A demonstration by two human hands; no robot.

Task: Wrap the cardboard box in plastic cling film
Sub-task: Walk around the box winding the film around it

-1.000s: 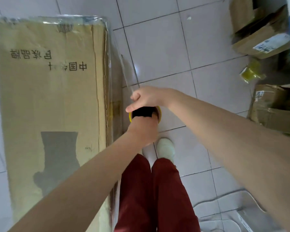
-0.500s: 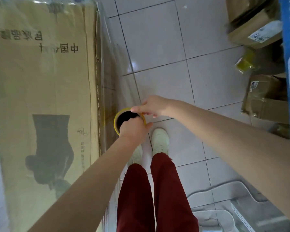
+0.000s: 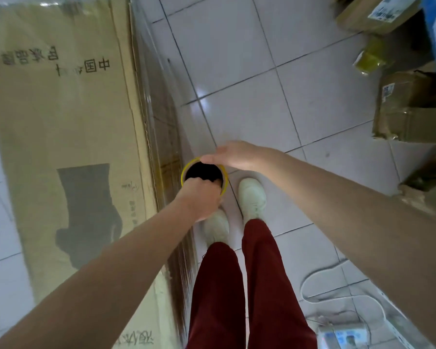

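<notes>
A tall cardboard box (image 3: 66, 137) with printed characters and a dark chair picture fills the left; clear cling film covers its top face and right side. Close beside its right side is the cling film roll (image 3: 204, 175), seen end-on as a yellow ring with a dark hollow core. My left hand (image 3: 199, 199) grips the near rim, fingers curled into the core. My right hand (image 3: 233, 155) lies over the far rim, fingers fairly straight and touching the roll's top. A sheet of film (image 3: 179, 137) stretches from the roll along the box's side.
White tiled floor (image 3: 249, 79) lies ahead. My white shoes (image 3: 252, 197) and red trousers stand just right of the box. Several taped cardboard parcels (image 3: 410, 109) pile up at the right edge, and a white cable (image 3: 337, 295) and bagged items lie at the bottom right.
Roll and both hands have moved left, closer to the box's side. My right hand has shifted from gripping the rim to lying flatter over the roll's far edge.
</notes>
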